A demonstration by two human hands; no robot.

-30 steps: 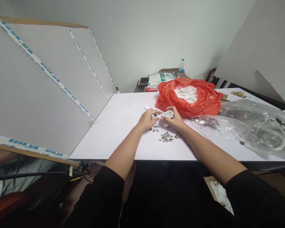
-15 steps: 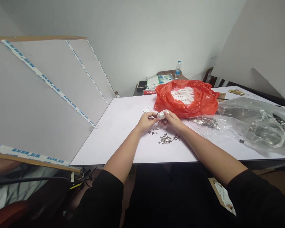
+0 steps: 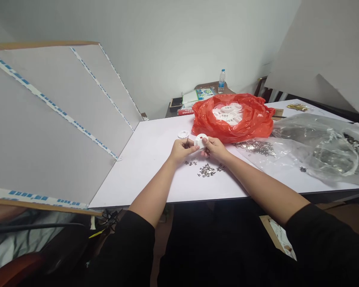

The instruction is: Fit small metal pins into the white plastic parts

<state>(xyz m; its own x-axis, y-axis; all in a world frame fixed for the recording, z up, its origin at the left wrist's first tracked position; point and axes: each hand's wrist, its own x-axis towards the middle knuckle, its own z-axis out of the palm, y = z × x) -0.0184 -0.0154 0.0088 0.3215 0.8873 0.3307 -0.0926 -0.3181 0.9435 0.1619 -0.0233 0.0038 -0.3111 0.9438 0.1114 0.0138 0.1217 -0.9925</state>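
Note:
A round white disc (image 3: 200,141) is gripped between my two hands above the white table. My right hand (image 3: 214,149) pinches its right side, thumb on the face. My left hand (image 3: 182,150) touches its lower left edge with the thumb, and a thin dark stick-like piece (image 3: 187,140) rises from its fingers. Another white disc (image 3: 183,134) lies on the table just behind my left hand. Below the hands lies a pile of small metal pieces (image 3: 207,170), with smaller clusters beside it.
Behind my right hand sits a red plastic bag (image 3: 257,121) of white discs. Clear bags (image 3: 314,157) with metal pieces cover the right side. A grey panel (image 3: 56,131) stands at the left; a water bottle (image 3: 221,81) is at the back.
The white disc has been tilted so its face shows more. The dark thin piece in my left hand now points upward, away from the disc. The camera view has shifted slightly.

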